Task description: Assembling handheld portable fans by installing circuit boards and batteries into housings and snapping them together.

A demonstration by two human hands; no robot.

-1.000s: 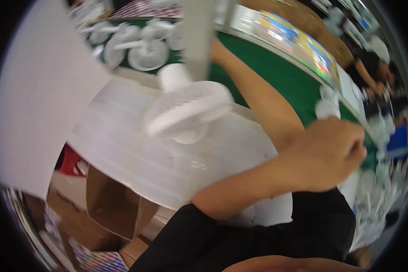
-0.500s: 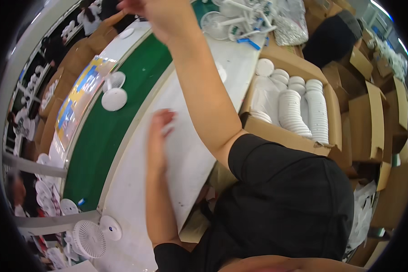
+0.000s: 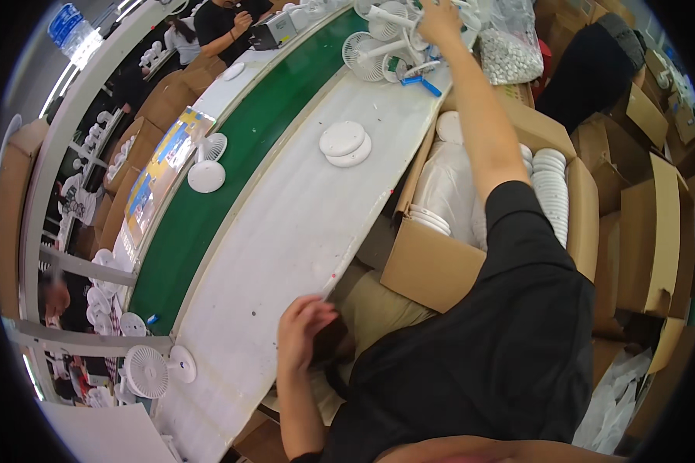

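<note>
My right hand (image 3: pixel 440 25) reaches to the far end of the white table, over a heap of small white fans (image 3: pixel 382 46). Its fingers overlap the fan parts near the top edge, and whether they grip one is unclear. Below the heap lies a blue plastic piece (image 3: pixel 422 83). My left hand (image 3: pixel 303 326) hovers by the table's near edge, with loosely bent fingers and nothing in it. Two round white discs (image 3: pixel 343 140), probably fan bases, lie stacked on the tabletop between my hands.
A green conveyor belt (image 3: pixel 179 239) runs along the table, carrying a white fan (image 3: pixel 206 176). Another fan (image 3: pixel 147 370) stands at the lower left. At right, a cardboard box (image 3: pixel 432 266) holds stacked white discs. People work in the background; one person (image 3: pixel 587 73) bends among boxes.
My right arm has swung right, from over the belt to the fan heap. My left hand has drawn back toward the table's near edge. The two stacked discs now show fully.
</note>
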